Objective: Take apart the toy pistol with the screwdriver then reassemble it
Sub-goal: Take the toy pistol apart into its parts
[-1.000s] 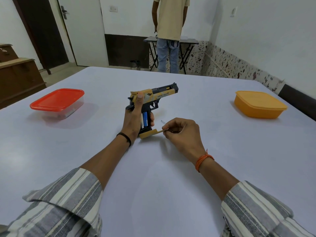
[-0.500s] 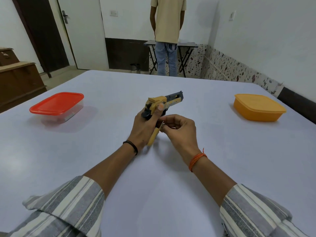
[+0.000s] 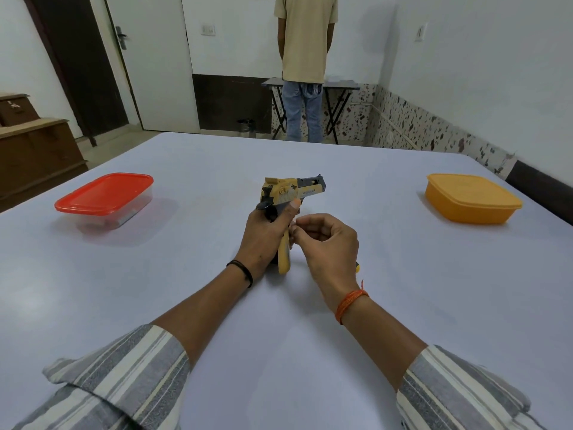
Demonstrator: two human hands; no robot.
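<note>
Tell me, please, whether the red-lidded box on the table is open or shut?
Shut: the red lid sits flat over the clear box, covering its whole rim. What lies inside is too blurred to tell.

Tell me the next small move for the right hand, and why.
Probably seat the screwdriver tip in a grip screw: the left hand holds the toy pistol upright, and the right hand is curled round the screwdriver, fingers at the grip. The tip is hidden.

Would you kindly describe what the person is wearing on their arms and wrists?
Both forearms are bare below rolled-up sleeves striped grey and cream. The left wrist, behind the left hand, carries a thin black band. The right wrist, behind the right hand, carries an orange thread.
</note>
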